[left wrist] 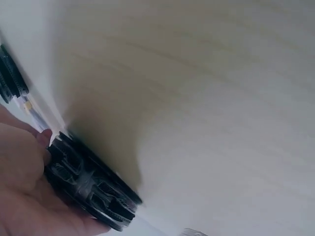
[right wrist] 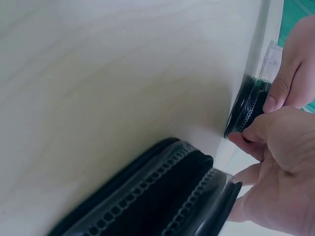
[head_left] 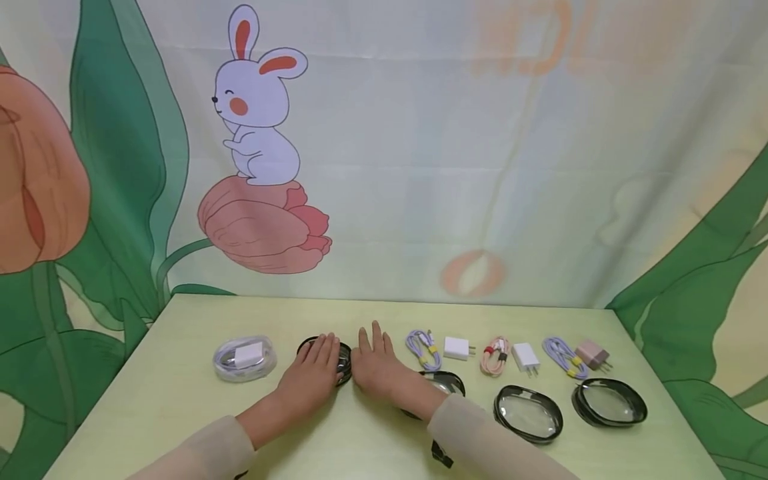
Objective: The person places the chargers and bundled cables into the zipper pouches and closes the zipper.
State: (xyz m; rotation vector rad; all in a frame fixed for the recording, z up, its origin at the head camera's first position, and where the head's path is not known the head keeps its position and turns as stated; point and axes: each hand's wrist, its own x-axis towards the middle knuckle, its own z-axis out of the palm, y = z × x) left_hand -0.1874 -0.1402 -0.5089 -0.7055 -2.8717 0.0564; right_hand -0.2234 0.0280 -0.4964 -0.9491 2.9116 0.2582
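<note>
A round clear case with black zip trim (head_left: 345, 363) lies flat on the table. My left hand (head_left: 309, 373) rests on top of it, its fingers stretched straight across the lid. In the left wrist view, the case's side (left wrist: 93, 184) shows black zip bands and clear plastic, partly covered by that hand. My right hand (head_left: 378, 363) is at the case's right edge with its fingers extended forward. The right wrist view shows the right thumb (right wrist: 248, 142) against the case's lower side, close to the left thumb (right wrist: 275, 96).
Farther left is a clear pouch (head_left: 225, 367) holding a white charger. To the right lie bundled cables (head_left: 423, 350), chargers (head_left: 459, 348) and more black-trimmed cases (head_left: 528, 437), one partly under my right forearm. A printed cloth (head_left: 384, 167) hangs behind the table (head_left: 180, 427).
</note>
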